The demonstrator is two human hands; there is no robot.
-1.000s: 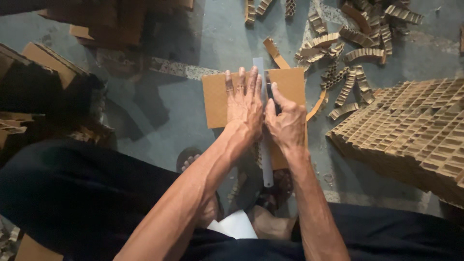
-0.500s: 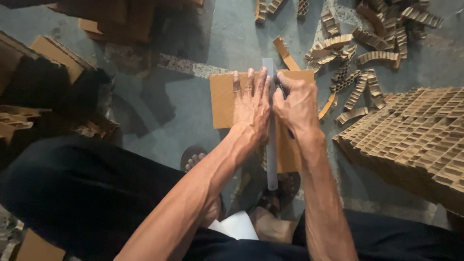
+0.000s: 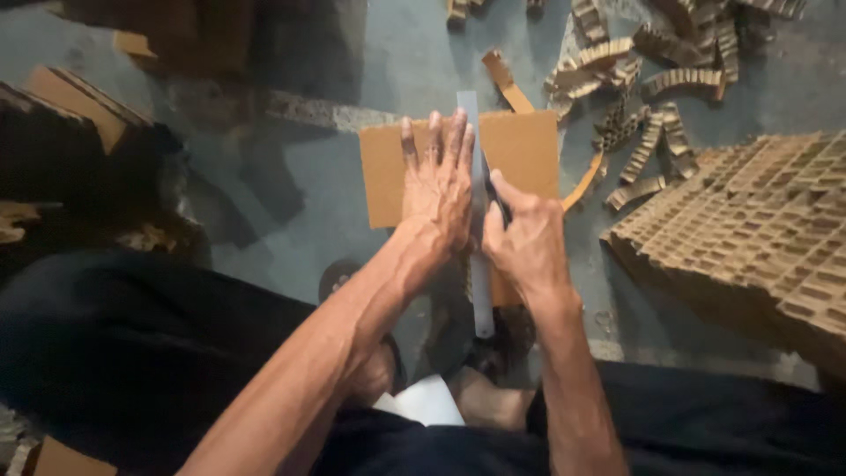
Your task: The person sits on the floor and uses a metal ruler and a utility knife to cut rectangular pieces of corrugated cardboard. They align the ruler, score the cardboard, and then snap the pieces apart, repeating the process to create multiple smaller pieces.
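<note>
Left hand (image 3: 438,189) is lying flat, fingers spread, pressing the grey straightedge (image 3: 476,211) onto the cardboard sheet (image 3: 520,145) on the floor, as before. Right hand (image 3: 527,242), at its three o'clock, is gripping a dark cutting tool (image 3: 498,198) against the ruler's edge, having slid nearer since earlier. Honeycomb cardboard stack (image 3: 749,229) is sitting at three o'clock.

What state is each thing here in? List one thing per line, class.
Cardboard sheet: flat on floor.
Ruler: lying across the sheet.
Left hand: spread flat, pressing ruler and sheet.
Right hand: closed around a dark tool at the ruler's edge.
Cardboard strips: scattered.
</note>
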